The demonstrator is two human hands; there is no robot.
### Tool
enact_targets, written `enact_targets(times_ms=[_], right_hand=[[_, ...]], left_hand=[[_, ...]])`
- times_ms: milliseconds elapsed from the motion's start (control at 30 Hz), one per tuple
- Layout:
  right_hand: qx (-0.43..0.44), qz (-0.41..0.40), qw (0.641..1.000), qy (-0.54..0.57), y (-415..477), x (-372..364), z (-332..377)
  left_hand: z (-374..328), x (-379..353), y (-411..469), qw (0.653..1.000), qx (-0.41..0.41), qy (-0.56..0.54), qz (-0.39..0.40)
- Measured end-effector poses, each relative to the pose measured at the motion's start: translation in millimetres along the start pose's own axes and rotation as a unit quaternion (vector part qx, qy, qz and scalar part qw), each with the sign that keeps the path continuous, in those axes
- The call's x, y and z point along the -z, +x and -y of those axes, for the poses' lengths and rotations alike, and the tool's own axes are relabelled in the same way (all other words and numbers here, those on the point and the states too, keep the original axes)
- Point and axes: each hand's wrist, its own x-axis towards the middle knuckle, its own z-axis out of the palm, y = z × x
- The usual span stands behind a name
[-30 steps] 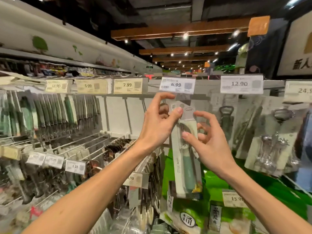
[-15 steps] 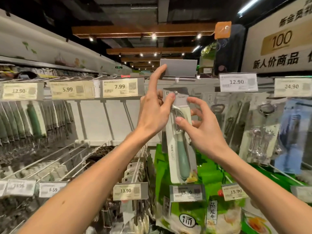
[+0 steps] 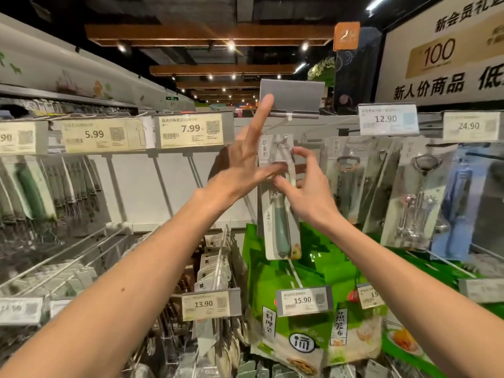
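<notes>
Your left hand [image 3: 240, 165]: index straight up vs the raised price flap [image 3: 293, 96], thumb pressing the peeler pack [image 3: 281, 214] at the hook [image 3: 285, 137]; can't tell if it's threaded. Right hand [image 3: 311, 197] pinches the pack's edge. Risk: index slips, flap drops; or hole misses & pack falls.
</notes>
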Motion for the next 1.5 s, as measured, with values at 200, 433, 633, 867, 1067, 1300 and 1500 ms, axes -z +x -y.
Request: enact_targets(times_ms=[200, 433, 633, 867, 1067, 1300, 1500], right_hand=[[-0.037, 0.008, 0.999, -0.008, 2, -5, 2], [-0.027, 0.027, 0.998, -0.053, -30, 16, 9], [0.042, 0.045, 0.989, -0.138, -81, 46, 21], [0.079, 0.122, 0.987, -0.068, -204, 57, 46], [0.04, 0.267, 0.962, 0.043, -331, -3, 63], [0.044, 0.422, 0.903, 0.071, -460, -131, 105], [0.111, 0.553, 0.825, 0.031, -546, -265, 157]], left_hand=[[11, -4, 9, 0.996, -0.057, 0.06, -0.046], [-30, 25, -30, 0.975, 0.109, 0.183, 0.068], [-74, 50, -63, 0.947, 0.161, 0.239, 0.142], [-183, 93, -136, 0.91, 0.295, 0.192, 0.218], [-296, 168, -257, 0.842, 0.39, 0.204, 0.311], [-378, 263, -437, 0.735, 0.537, 0.282, 0.302], [-407, 354, -564, 0.623, 0.708, 0.28, 0.178]])
